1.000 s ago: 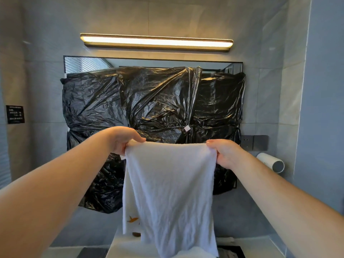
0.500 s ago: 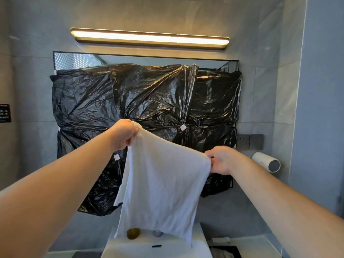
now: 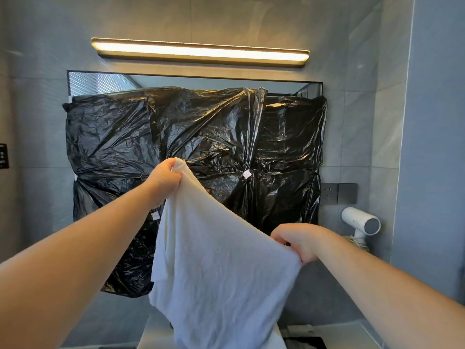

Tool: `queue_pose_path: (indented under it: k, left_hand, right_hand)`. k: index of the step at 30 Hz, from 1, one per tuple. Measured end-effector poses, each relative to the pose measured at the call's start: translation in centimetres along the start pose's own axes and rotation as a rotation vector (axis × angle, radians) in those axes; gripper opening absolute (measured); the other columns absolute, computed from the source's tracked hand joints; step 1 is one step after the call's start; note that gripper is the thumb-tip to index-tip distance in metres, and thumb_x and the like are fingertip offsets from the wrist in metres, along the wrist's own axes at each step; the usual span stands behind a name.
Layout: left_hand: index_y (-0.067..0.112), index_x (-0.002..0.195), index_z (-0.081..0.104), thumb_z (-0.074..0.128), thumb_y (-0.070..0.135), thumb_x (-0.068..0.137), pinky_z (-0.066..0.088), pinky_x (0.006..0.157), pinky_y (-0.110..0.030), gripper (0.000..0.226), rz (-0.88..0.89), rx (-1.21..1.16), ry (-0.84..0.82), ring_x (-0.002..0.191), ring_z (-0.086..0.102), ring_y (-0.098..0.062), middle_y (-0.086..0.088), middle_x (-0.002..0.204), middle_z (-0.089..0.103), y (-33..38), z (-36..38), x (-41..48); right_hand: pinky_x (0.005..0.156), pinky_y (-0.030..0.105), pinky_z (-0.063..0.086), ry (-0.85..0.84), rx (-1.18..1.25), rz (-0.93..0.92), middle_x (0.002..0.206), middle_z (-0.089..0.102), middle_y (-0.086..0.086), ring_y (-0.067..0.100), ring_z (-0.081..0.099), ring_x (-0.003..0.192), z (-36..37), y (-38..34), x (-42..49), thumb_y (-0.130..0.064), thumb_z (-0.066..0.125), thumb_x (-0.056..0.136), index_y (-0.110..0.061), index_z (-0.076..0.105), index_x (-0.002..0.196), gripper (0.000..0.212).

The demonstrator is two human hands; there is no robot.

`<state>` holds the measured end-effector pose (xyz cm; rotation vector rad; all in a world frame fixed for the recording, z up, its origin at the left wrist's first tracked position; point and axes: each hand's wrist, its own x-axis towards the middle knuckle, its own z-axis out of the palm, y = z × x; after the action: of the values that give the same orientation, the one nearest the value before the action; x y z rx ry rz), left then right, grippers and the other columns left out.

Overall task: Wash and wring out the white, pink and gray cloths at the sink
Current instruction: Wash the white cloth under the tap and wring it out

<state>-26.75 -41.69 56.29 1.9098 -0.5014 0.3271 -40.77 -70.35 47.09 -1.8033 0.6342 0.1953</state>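
Mostly wall in view: gray tiles (image 3: 251, 21) fill the frame, top and both sides. Across the middle we note a sheet of crumpled black plastic (image 3: 201, 137) covering nearly all of a mirror (image 3: 100, 81), of which only a strip shows along the top.

Next in size is the white cloth (image 3: 221, 260). It hangs spread out in front of the plastic, held up by its two upper corners. Its top edge slopes down from upper left to lower right. Its lower end runs past the bottom of the frame, above the pale rim of the sink (image 3: 153, 333). We cannot tell whether cloth and sink touch.

Both bare forearms reach in from the lower corners.

A long light bar (image 3: 200, 51) is lit above the mirror.

The left hand (image 3: 164, 181) is the higher one, with its fingers curled round the cloth's upper left corner. The right hand (image 3: 297, 240) is lower and to the right, closed in a pinch on the other upper corner, knuckles up.

On the right wall a white hair dryer (image 3: 362, 224) sits in a holder. Just above it is a dark socket plate (image 3: 338, 193).

Smallest item: a white tape patch (image 3: 246, 174) on the plastic, just right of the left hand.
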Motion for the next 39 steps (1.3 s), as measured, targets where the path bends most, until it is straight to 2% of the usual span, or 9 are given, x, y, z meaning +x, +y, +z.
queue_pose_path:
  k: [4,11,16,20,22,24,29,35,39]
  left_hand:
    - [0.023,0.139,0.049,0.037,0.014,0.106,0.048,0.080,-0.041,0.036,0.026,0.104,-0.011,0.110,0.053,-0.027,-0.005,0.125,0.055,0.5,0.2,0.1]
    - [-0.002,0.117,0.058,0.055,0.013,0.100,0.046,0.072,-0.035,0.023,-0.194,0.138,0.038,0.094,0.055,-0.027,-0.014,0.103,0.059,0.8,-1.6,1.1]
    - [-0.002,0.120,0.056,0.070,0.008,0.093,0.051,0.064,-0.038,0.032,-0.367,0.017,-0.030,0.096,0.061,-0.030,-0.017,0.118,0.061,0.6,-2.5,0.5]
    - [0.007,0.141,0.047,0.066,0.003,0.093,0.056,0.063,-0.037,0.053,-0.409,-0.194,-0.202,0.092,0.065,-0.024,-0.013,0.139,0.052,1.1,-3.3,0.3]
    - [0.011,0.131,0.056,0.063,-0.009,0.090,0.057,0.088,-0.043,0.046,-0.307,-0.090,-0.293,0.107,0.061,-0.028,-0.011,0.136,0.051,1.2,-3.5,0.3]
    - [0.015,0.112,0.067,0.065,-0.009,0.088,0.049,0.103,-0.042,0.034,-0.157,0.191,-0.212,0.113,0.056,-0.026,-0.007,0.125,0.056,1.0,-3.1,0.1]
    - [0.017,0.096,0.070,0.063,0.011,0.093,0.047,0.079,-0.034,0.010,0.077,0.646,-0.009,0.098,0.059,-0.026,-0.009,0.106,0.067,0.3,-2.2,0.5]
    - [0.009,0.107,0.070,0.057,0.020,0.099,0.043,0.075,-0.035,0.018,0.105,0.825,-0.006,0.090,0.058,-0.027,-0.007,0.095,0.062,0.0,-2.7,1.0]
    - [0.007,0.083,0.065,0.055,0.027,0.101,0.038,0.062,-0.032,0.029,0.053,0.790,-0.034,0.072,0.053,-0.021,-0.004,0.074,0.058,0.3,-3.1,0.7]
  right_hand:
    - [0.089,0.037,0.055,-0.008,-0.269,-0.007,0.112,0.076,0.013,0.030,0.071,0.109,-0.3,-0.6,-0.8,-0.027,0.059,0.088,-0.008,0.077,0.111,0.035]
    - [0.076,0.037,0.055,0.142,0.375,-0.358,0.114,0.070,0.021,0.029,0.067,0.099,-2.7,-2.8,-0.8,0.004,0.055,0.095,0.000,0.070,0.112,0.023]
    - [0.077,0.037,0.054,0.328,0.379,-0.542,0.114,0.066,0.017,0.028,0.064,0.107,-4.9,-4.8,-1.5,0.008,0.053,0.095,-0.009,0.070,0.099,0.025]
    - [0.090,0.044,0.055,0.453,0.212,-0.679,0.111,0.066,0.016,0.028,0.063,0.098,-6.2,-5.6,-2.4,0.008,0.057,0.092,-0.007,0.069,0.112,0.028]
    - [0.090,0.041,0.055,0.506,0.107,-0.717,0.116,0.063,0.018,0.029,0.061,0.103,-6.6,-5.9,-2.8,0.007,0.061,0.090,-0.007,0.068,0.118,0.032]
    - [0.080,0.034,0.053,0.552,0.009,-0.731,0.108,0.067,0.016,0.028,0.062,0.100,-7.0,-6.0,-3.1,0.005,0.064,0.087,-0.010,0.071,0.105,0.024]
    - [0.065,0.026,0.046,0.673,-0.273,-0.711,0.088,0.066,0.002,0.017,0.061,0.085,-7.1,-6.2,-4.3,-0.004,0.064,0.088,-0.016,0.071,0.085,0.014]
    - [0.061,0.025,0.042,0.781,-0.302,-0.688,0.084,0.067,0.001,0.023,0.062,0.088,-7.6,-6.6,-4.2,-0.012,0.066,0.090,-0.018,0.070,0.082,0.011]
    - [0.061,0.025,0.041,0.815,-0.252,-0.680,0.084,0.064,0.000,0.022,0.060,0.086,-7.7,-6.8,-4.4,-0.019,0.067,0.092,-0.015,0.069,0.088,0.006]
